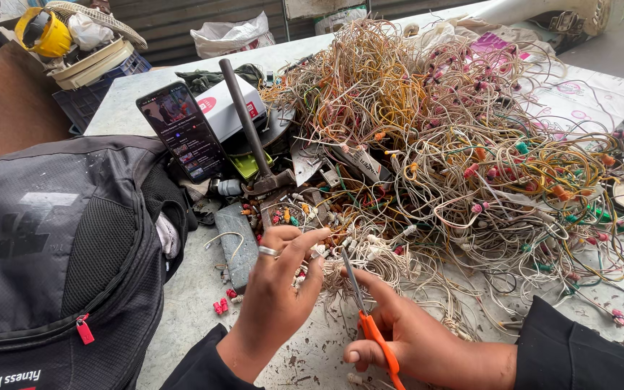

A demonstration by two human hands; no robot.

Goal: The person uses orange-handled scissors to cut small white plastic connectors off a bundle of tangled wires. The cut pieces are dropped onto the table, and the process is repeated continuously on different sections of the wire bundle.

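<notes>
Head view: left hand (276,289) pinches a thin wire (326,254) at the tangled pile's (456,144) near edge; right hand (406,336) is clamped on orange-handled scissors (364,310), blades up beside it. Keeping the wire taut and fingertips off the blades should give a clean cut.
</notes>
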